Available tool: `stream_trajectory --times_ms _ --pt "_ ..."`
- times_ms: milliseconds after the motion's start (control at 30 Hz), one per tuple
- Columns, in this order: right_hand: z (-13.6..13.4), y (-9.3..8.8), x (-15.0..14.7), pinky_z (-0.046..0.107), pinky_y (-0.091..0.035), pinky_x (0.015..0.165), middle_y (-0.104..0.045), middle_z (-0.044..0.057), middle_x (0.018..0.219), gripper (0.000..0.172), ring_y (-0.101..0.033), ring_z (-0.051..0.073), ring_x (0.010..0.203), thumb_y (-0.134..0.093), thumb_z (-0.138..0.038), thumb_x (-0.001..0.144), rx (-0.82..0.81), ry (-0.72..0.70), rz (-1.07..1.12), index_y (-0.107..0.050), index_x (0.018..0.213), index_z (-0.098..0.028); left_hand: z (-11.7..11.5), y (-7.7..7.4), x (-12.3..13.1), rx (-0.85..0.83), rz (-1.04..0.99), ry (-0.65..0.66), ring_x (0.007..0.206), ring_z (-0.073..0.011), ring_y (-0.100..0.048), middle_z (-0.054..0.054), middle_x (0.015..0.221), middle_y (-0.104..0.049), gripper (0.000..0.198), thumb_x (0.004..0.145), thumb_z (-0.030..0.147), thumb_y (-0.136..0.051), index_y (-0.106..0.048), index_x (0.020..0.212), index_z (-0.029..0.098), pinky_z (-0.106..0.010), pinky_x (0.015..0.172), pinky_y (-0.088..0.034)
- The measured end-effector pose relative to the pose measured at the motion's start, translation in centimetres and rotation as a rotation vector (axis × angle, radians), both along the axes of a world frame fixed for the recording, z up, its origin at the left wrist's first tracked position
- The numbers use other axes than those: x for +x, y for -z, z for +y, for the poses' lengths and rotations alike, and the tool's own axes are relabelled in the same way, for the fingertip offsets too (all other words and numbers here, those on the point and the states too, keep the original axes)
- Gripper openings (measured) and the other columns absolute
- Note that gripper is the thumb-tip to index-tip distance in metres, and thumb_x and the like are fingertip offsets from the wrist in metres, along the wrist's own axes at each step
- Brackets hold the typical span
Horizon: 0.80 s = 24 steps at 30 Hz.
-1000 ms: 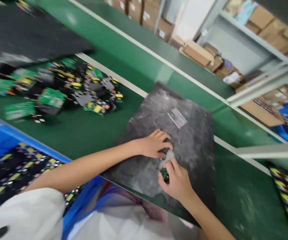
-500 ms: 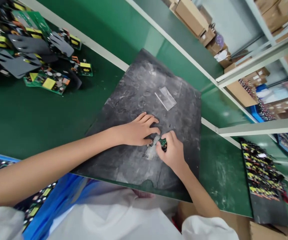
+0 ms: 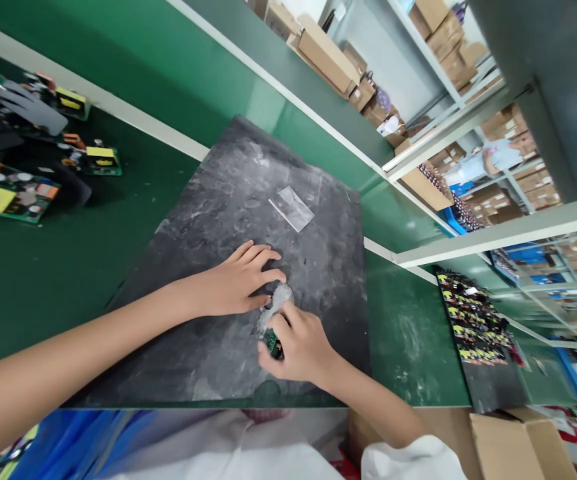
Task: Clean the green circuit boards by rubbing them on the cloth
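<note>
My left hand (image 3: 238, 283) rests on a dark, scuffed mat (image 3: 228, 220) on the green bench, fingers curled down and pressed on something small that stays hidden under the fingertips. Just below it my right hand (image 3: 301, 347) is closed round a small green circuit board (image 3: 271, 341), whose edge shows at the thumb. A smear of grey-white paste (image 3: 275, 303) lies on the mat between the two hands. A clear rectangular strip (image 3: 291, 208) is stuck to the mat farther back.
A heap of green circuit boards with yellow parts and black sheets (image 3: 13, 160) lies at the far left. A black tray of boards (image 3: 473, 323) sits at the right. Cardboard boxes (image 3: 325, 57) and metal shelving (image 3: 493, 233) stand behind; a box (image 3: 523, 443) is at lower right.
The view has swung right and steadied. My right hand has drawn the small board down the mat toward me, away from the left hand, which stays pressed in place.
</note>
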State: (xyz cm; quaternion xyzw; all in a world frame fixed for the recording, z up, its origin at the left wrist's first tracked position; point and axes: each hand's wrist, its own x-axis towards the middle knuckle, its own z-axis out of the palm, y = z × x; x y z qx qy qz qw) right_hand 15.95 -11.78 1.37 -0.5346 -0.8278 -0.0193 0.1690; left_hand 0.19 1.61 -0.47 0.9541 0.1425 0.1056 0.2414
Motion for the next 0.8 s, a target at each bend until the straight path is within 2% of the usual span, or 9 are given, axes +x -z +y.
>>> stream_trajectory --times_ms 167,333,500,567,667,733,800 --pt "0.8 0.0 0.6 0.026 -0.04 0.049 -0.045 0.004 0.079 0.02 -0.05 0.016 0.061 -0.035 -0.034 0.085 0.012 0.195 0.026 -0.047 0.083 -0.018 0.0 0.2 -0.1 0.005 -0.042 -0.02 0.13 -0.0327 -0.028 -0.01 0.135 -0.038 0.03 0.086 0.029 -0.049 -0.052 0.116 0.028 -0.062 0.106 -0.021" --pt "-0.1 -0.2 -0.1 0.025 -0.033 0.044 -0.042 0.002 0.075 0.019 -0.045 0.016 0.057 -0.036 -0.035 0.084 -0.016 -0.031 -0.035 -0.046 0.079 -0.019 -0.1 -0.1 -0.2 -0.003 -0.038 -0.011 0.131 -0.0332 -0.026 -0.01 0.136 -0.036 0.03 0.085 0.027 -0.049 -0.052 0.115 0.027 -0.063 0.106 -0.021" --pt "-0.1 -0.1 0.2 0.025 -0.037 0.049 -0.044 0.003 0.076 0.019 -0.048 0.016 0.059 -0.035 -0.033 0.087 0.004 0.143 0.011 -0.047 0.081 -0.019 -0.5 -0.9 -0.2 -0.001 0.053 -0.004 0.132 -0.0324 -0.025 -0.012 0.137 -0.034 0.032 0.086 0.028 -0.049 -0.05 0.117 0.025 -0.06 0.108 -0.018" --pt "-0.4 -0.1 0.2 0.024 -0.035 0.048 -0.043 0.003 0.076 0.018 -0.046 0.016 0.058 -0.037 -0.032 0.088 -0.011 0.096 0.008 -0.047 0.081 -0.018 -0.6 -1.1 -0.2 0.006 0.056 0.003 0.132 -0.0322 -0.025 -0.012 0.137 -0.034 0.032 0.085 0.029 -0.05 -0.05 0.117 0.025 -0.058 0.109 -0.017" --pt "-0.9 -0.3 0.2 0.025 -0.033 0.046 -0.042 0.003 0.074 0.019 -0.044 0.015 0.057 -0.039 -0.032 0.088 -0.015 -0.064 -0.023 -0.048 0.079 -0.018 -0.8 -1.2 -0.1 0.01 0.044 0.013 0.131 -0.0319 -0.025 -0.012 0.137 -0.034 0.032 0.085 0.03 -0.051 -0.05 0.116 0.024 -0.057 0.109 -0.017" --pt "-0.8 -0.3 0.6 0.026 -0.034 0.047 -0.043 0.003 0.074 0.018 -0.045 0.016 0.057 -0.04 -0.032 0.088 0.003 -0.037 -0.016 -0.048 0.079 -0.018 -0.8 -1.2 -0.1 0.003 0.054 0.006 0.132 -0.0319 -0.024 -0.012 0.137 -0.034 0.032 0.085 0.031 -0.052 -0.05 0.117 0.024 -0.057 0.11 -0.015" --pt "-0.5 -0.3 1.0 0.026 -0.035 0.048 -0.044 0.003 0.075 0.018 -0.047 0.016 0.058 -0.04 -0.032 0.087 0.024 0.08 0.017 -0.049 0.081 -0.018 -0.9 -1.2 0.0 -0.002 0.066 0.005 0.132 -0.0319 -0.024 -0.012 0.137 -0.033 0.033 0.085 0.032 -0.052 -0.05 0.118 0.025 -0.057 0.11 -0.014"
